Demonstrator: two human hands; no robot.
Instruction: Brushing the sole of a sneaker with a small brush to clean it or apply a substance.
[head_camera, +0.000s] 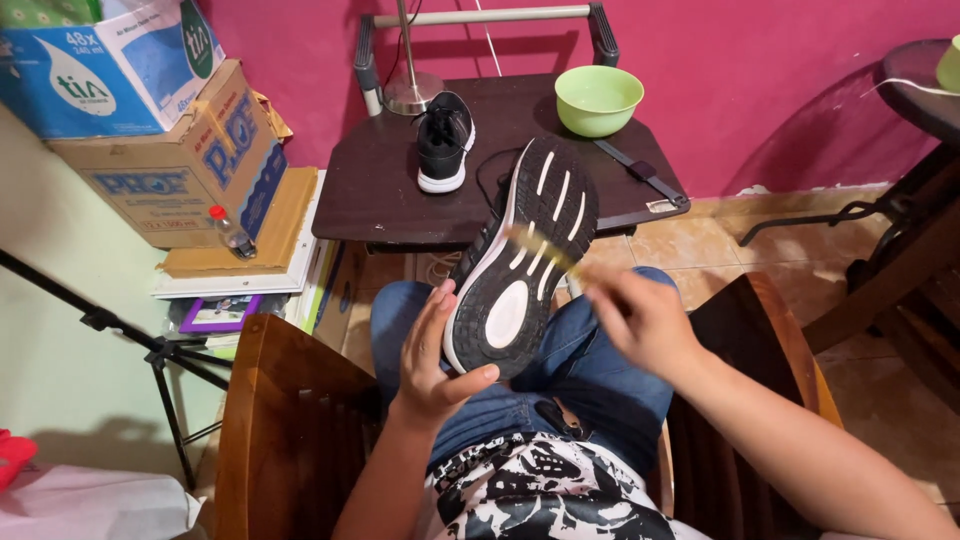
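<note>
1. The scene is evenly and brightly lit from above.
2. Soft shadows are cast on the pink wall (780, 90).
3. The right hand (640, 320) is smeared by motion blur.
4. Edges are bent by wide-angle distortion.

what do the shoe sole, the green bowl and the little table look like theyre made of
Shoe sole, held by the left hand: looks like matte black rubber with white foam-like inserts, going by the moulded tread bars. Green bowl: probably plastic, with a smooth, even pale colour and a soft sheen. Table: seems dark wood or laminate, semi-gloss with faint reflections. The right hand holds a blurred yellowish brush; its material is unclear.
</note>
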